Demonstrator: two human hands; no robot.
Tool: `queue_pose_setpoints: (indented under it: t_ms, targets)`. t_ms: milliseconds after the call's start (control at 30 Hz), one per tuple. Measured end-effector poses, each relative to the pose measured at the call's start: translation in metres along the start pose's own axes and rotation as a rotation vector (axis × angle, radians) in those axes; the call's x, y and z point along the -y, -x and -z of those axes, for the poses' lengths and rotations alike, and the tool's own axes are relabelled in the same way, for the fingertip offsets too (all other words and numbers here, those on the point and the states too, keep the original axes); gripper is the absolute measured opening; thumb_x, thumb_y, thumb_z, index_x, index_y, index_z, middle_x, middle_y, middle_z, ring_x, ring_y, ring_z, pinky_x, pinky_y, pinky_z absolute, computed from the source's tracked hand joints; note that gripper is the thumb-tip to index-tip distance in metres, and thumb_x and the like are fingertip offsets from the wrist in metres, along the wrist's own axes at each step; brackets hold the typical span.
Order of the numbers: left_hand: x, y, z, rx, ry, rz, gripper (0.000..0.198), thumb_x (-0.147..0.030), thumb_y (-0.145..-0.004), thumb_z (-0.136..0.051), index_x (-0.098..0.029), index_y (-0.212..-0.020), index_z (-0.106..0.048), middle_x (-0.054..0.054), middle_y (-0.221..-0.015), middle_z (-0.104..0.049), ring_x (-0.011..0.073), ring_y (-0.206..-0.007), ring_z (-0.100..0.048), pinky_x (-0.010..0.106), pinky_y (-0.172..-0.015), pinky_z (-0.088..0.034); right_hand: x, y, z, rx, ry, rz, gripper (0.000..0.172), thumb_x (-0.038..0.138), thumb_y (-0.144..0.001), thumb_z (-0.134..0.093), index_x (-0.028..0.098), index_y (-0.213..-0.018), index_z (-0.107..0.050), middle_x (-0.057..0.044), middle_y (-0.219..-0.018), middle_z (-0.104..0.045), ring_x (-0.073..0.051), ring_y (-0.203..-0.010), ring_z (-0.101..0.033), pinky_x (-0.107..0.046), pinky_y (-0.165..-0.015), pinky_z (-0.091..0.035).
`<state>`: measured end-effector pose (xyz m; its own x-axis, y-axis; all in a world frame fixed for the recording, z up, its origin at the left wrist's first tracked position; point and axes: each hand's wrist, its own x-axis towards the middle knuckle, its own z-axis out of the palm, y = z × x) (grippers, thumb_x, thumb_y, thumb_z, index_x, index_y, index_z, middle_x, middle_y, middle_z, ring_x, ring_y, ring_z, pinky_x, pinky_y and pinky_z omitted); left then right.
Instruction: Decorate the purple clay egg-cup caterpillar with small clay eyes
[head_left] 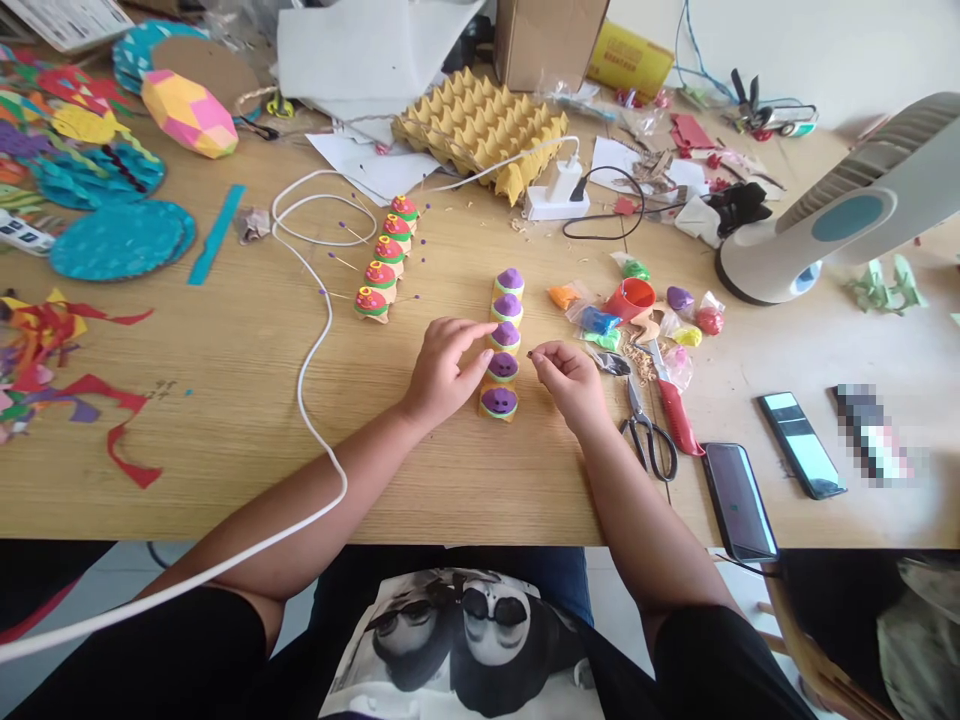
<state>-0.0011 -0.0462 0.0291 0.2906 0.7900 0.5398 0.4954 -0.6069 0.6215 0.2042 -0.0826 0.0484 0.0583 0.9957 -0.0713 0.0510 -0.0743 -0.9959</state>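
Observation:
A row of egg-carton cups topped with purple clay (506, 334) runs away from me on the wooden table. The nearest two cups show small dark dots like eyes. At the row's left side is my left hand (450, 372), its index finger and thumb spread apart by the middle cups; whether the fingertips touch them I cannot tell. My right hand (571, 385) is just right of the row, thumb and forefinger pinching a tiny dark bit (530, 354). A second row of cups with red clay (385, 262) and pin-like sticks stands further left.
Scissors (643, 430), a red-handled knife (679, 415) and bags of coloured clay (600, 320) lie to the right. Beyond are phones (741, 500), a white fan (817, 220), a power strip (556, 203) and an egg tray (480, 130). A white cable (304, 380) crosses my left arm.

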Motion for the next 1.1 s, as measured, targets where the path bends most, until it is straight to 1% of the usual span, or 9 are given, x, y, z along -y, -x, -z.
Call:
queue_pose_setpoints:
  t_ms: [100,200,300,400,533,733,867,1100]
  targets:
    - [0.003,-0.001,-0.001,0.022,0.066,0.016,0.033,-0.031,-0.102,-0.052,-0.020,-0.131,-0.065,0.009,-0.127,-0.071,0.0227,-0.121,-0.062,0.041,-0.110,-0.046,0.008,0.001,0.002,-0.016,0.012,0.000,0.030,0.049,-0.082,-0.073,0.020,-0.083,-0.064,0.005,-0.062,-0.047,-0.010,-0.055,-0.035,-0.026,-0.050,-0.025]
    - [0.005,-0.002,-0.003,0.060,0.172,0.038,0.038,-0.033,-0.104,-0.048,-0.020,-0.138,-0.060,0.010,-0.136,-0.067,0.0223,-0.129,-0.060,0.041,-0.114,-0.045,0.016,-0.002,0.002,0.029,0.073,0.010,0.027,0.047,-0.085,-0.070,0.020,-0.085,-0.064,0.004,-0.063,-0.049,-0.011,-0.055,-0.036,-0.027,-0.051,-0.024]
    - [0.008,-0.002,-0.006,0.114,0.255,0.032,0.041,-0.035,-0.106,-0.046,-0.020,-0.143,-0.057,0.011,-0.140,-0.065,0.0221,-0.132,-0.059,0.042,-0.116,-0.044,0.018,-0.013,0.001,0.038,0.209,0.071,0.022,0.042,-0.087,-0.068,0.020,-0.085,-0.064,0.004,-0.062,-0.049,-0.011,-0.056,-0.038,-0.027,-0.052,-0.026]
    - [0.011,-0.002,-0.008,0.140,0.293,0.034,0.043,-0.035,-0.106,-0.045,-0.020,-0.144,-0.057,0.012,-0.143,-0.063,0.0224,-0.135,-0.057,0.043,-0.119,-0.043,0.011,-0.027,-0.003,0.020,0.365,0.154,0.017,0.036,-0.086,-0.068,0.020,-0.080,-0.064,0.004,-0.061,-0.047,-0.011,-0.055,-0.036,-0.028,-0.053,-0.025]
    - [0.013,-0.001,-0.010,0.162,0.288,0.064,0.044,-0.035,-0.106,-0.045,-0.017,-0.143,-0.059,0.014,-0.146,-0.061,0.0234,-0.139,-0.055,0.043,-0.122,-0.042,0.002,-0.036,-0.008,0.094,0.435,0.202,0.013,0.031,-0.088,-0.065,0.020,-0.081,-0.065,0.005,-0.059,-0.045,-0.011,-0.054,-0.035,-0.028,-0.054,-0.026]
    - [0.012,-0.002,-0.009,0.190,0.259,0.073,0.043,-0.037,-0.106,-0.045,-0.021,-0.142,-0.060,0.012,-0.148,-0.060,0.0233,-0.140,-0.055,0.045,-0.123,-0.042,-0.005,-0.042,-0.010,0.088,0.495,0.217,0.009,0.028,-0.087,-0.062,0.020,-0.084,-0.065,0.004,-0.062,-0.050,-0.012,-0.056,-0.040,-0.028,-0.055,-0.029]
    - [0.012,-0.002,-0.009,0.182,0.267,0.069,0.043,-0.037,-0.106,-0.045,-0.018,-0.142,-0.060,0.013,-0.147,-0.061,0.0236,-0.139,-0.056,0.044,-0.122,-0.043,-0.008,-0.045,-0.011,0.098,0.538,0.242,0.008,0.026,-0.086,-0.062,0.020,-0.081,-0.062,0.003,-0.064,-0.053,-0.012,-0.057,-0.043,-0.027,-0.056,-0.030]
    - [0.010,-0.002,-0.010,0.173,0.274,0.079,0.042,-0.036,-0.106,-0.046,-0.018,-0.140,-0.061,0.012,-0.145,-0.063,0.0230,-0.138,-0.057,0.043,-0.121,-0.045,-0.002,-0.042,-0.014,0.097,0.627,0.276,0.010,0.023,-0.085,-0.061,0.020,-0.076,-0.057,0.003,-0.065,-0.054,-0.012,-0.059,-0.046,-0.028,-0.057,-0.031]
